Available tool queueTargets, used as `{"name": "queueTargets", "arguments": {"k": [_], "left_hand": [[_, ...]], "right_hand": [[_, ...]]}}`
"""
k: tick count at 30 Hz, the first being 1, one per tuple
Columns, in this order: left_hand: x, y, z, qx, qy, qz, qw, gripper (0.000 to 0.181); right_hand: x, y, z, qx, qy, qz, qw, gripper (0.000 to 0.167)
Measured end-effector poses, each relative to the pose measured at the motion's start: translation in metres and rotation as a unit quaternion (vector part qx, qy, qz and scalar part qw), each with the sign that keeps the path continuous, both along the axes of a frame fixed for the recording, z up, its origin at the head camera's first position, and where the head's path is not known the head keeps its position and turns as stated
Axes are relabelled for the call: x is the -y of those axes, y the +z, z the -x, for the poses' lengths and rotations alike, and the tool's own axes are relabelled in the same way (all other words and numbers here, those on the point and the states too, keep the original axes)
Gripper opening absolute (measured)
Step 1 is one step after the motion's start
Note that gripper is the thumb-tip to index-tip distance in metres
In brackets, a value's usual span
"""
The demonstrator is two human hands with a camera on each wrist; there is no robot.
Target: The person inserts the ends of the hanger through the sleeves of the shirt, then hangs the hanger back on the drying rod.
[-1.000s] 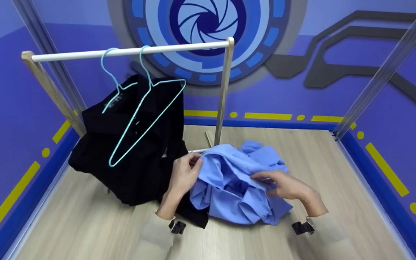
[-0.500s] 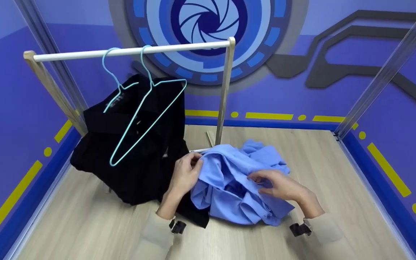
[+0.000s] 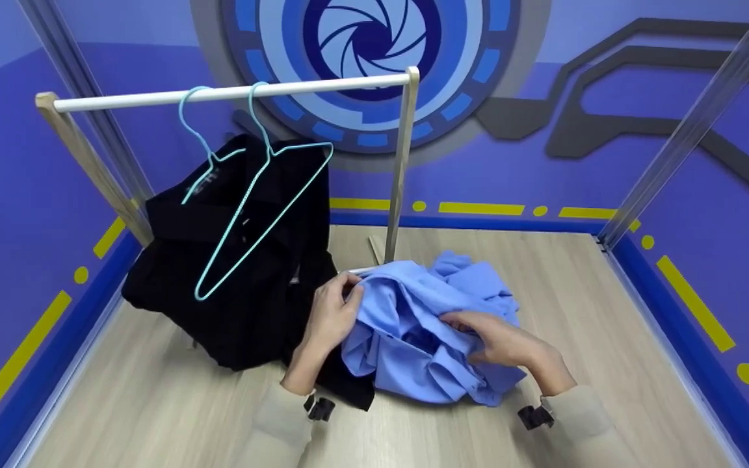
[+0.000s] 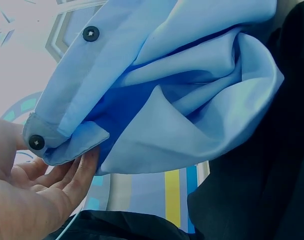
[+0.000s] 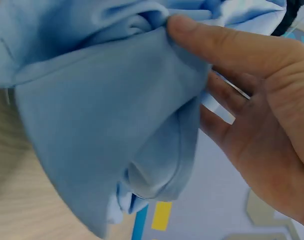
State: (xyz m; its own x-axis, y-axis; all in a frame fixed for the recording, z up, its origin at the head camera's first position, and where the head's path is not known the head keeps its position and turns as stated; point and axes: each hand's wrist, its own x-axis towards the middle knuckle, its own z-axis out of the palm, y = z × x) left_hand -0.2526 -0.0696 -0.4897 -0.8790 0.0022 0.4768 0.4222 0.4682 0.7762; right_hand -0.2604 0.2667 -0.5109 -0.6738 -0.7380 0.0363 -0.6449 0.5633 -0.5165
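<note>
Head view: on the wooden surface (image 3: 615, 338) before us stands a rack (image 3: 322, 86), with black clothes (image 3: 257, 331) hanging from it. Just right of them, we see the blue shirt (image 3: 407, 370) bunched at the rack's right foot. Two light-blue hangers (image 3: 270, 153) hook over the rail. We see both hands pinching the shirt: the left hand (image 3: 335, 309) at its buttoned edge, the right hand (image 3: 501, 338) on a fold, thumb on top. Two dark buttons (image 4: 91, 34) face our left wrist camera.
</note>
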Motion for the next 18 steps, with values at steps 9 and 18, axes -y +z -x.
{"name": "queueTargets", "arguments": {"k": [9, 18], "left_hand": [[0.001, 0.0, -0.001, 0.013, 0.0, 0.011, 0.9999, 0.005], [0.004, 0.0, -0.003, 0.058, -0.005, 0.005, 0.9983, 0.006]], "right_hand": [[0.001, -0.004, 0.006, -0.049, 0.02, 0.004, 0.9986, 0.056], [-0.016, 0.008, 0.008, -0.032, 0.006, 0.097, 0.9947, 0.038]]}}
